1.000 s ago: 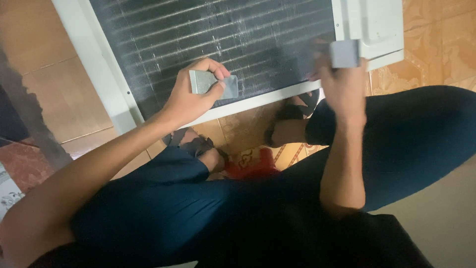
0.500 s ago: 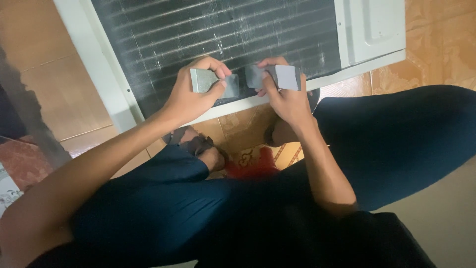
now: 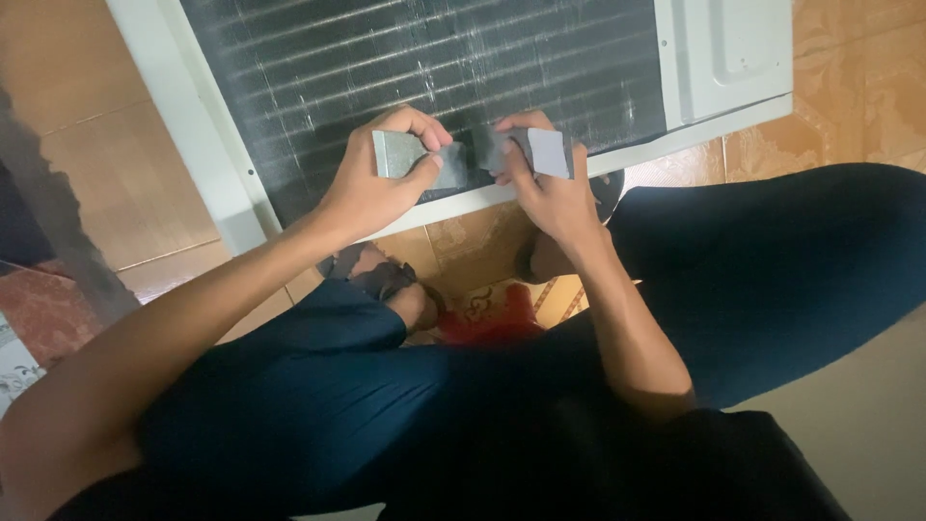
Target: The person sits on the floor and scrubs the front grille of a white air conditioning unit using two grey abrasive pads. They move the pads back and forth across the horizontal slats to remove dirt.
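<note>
A grey rectangular block [image 3: 400, 154] is pinched by the left hand [image 3: 371, 188], thumb across its front and fingers curled over the top. A second grey block [image 3: 548, 152] is gripped by the right hand [image 3: 550, 193], fingers closed on it. The two blocks are held close together, a small gap between them, just in front of the dark finned coil panel [image 3: 415, 68] set in a white casing [image 3: 728, 58]. The casing is stood on the tiled floor [image 3: 849, 77]. No containers are seen.
</note>
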